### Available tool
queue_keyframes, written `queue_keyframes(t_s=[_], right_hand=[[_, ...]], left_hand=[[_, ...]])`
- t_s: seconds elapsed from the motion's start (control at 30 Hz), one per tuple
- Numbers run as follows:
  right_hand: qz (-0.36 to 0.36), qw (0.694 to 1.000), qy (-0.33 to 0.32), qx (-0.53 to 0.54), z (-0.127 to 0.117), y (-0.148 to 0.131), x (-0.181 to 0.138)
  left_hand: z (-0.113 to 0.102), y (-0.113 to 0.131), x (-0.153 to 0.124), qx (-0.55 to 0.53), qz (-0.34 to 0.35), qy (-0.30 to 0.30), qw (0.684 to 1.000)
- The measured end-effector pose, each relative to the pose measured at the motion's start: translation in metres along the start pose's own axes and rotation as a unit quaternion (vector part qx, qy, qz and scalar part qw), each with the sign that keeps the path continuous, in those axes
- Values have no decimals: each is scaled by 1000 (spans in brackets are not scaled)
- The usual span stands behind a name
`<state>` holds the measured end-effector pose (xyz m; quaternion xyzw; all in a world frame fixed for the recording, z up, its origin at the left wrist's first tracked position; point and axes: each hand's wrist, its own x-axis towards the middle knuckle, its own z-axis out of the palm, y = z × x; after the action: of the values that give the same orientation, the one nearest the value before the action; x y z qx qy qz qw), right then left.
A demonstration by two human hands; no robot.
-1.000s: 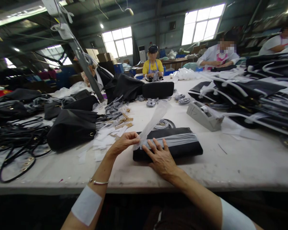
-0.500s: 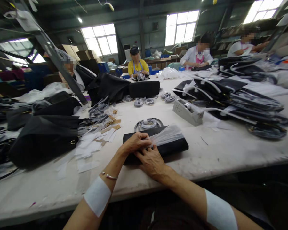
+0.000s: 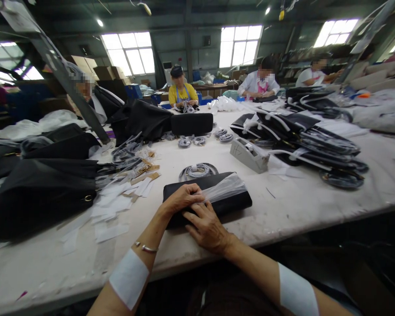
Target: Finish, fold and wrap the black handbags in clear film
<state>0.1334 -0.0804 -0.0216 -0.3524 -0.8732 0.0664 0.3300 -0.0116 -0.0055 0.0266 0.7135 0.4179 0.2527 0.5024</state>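
A dark, flat, oblong black bag (image 3: pixel 232 202) lies near the table's front edge. Across its top stretches a strip of thin translucent plastic film (image 3: pixel 225 188). My left hand (image 3: pixel 183 197) is closed, its fingers pinching the film's near end over the bag. Against those fingertips rests my right hand (image 3: pixel 209 228), fingers spread on the bag's front and touching by the film's end; its thumb is hard to make out. Just behind the bag sits a coiled, plastic-wrapped strap (image 3: pixel 198 170).
A grey tape dispenser (image 3: pixel 250 156) stands behind the bag to the right. Stacked black bags with white-wrapped handles (image 3: pixel 296 138) fill the right. On the left lie a large black bag (image 3: pixel 42 197), white paper slips (image 3: pixel 110 206) and brown tags (image 3: pixel 146 169). Several people work across the white table (image 3: pixel 171 153).
The view has turned slightly right, so the scene sits farther left. My left hand keeps its pinch on the film; my right hand has barely shifted over the bag.
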Motion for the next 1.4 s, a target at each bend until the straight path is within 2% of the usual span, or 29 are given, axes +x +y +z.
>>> queue_keyframes(t_s=[0.13,0.23,0.27,0.33,0.4,0.47,0.53,0.7,0.8,0.93,1.07,1.13,1.4], right_hand=[[-48,995,59,60,-8,-1,-5],[-22,984,111,136,-32,4,-18],[17,978,139,154,-44,9,-24],[144,951,210,174,-68,26,-34],[290,899,264,195,-91,47,-39],[388,858,254,221,-110,69,-38],[432,844,211,237,-122,86,-30],[467,863,14,192,-132,99,0],[468,863,-37,188,-132,93,14],[442,875,-27,199,-130,84,21],[359,929,47,79,-123,88,13],[318,945,74,23,-117,96,7],[312,946,81,-21,-99,108,-7]], left_hand=[[0,-3,3,33,11,-7,999],[0,-5,5,48,25,7,999],[1,-6,5,53,27,8,998],[1,-6,6,62,28,9,998],[1,-6,6,68,23,8,997],[1,-5,5,74,15,8,997],[1,-3,5,80,11,8,997],[1,0,4,92,15,11,996],[2,-1,4,96,12,14,995],[3,-2,4,102,3,22,995],[3,-1,6,118,-8,36,992],[3,1,6,120,-22,31,992],[1,3,7,183,22,44,982]])
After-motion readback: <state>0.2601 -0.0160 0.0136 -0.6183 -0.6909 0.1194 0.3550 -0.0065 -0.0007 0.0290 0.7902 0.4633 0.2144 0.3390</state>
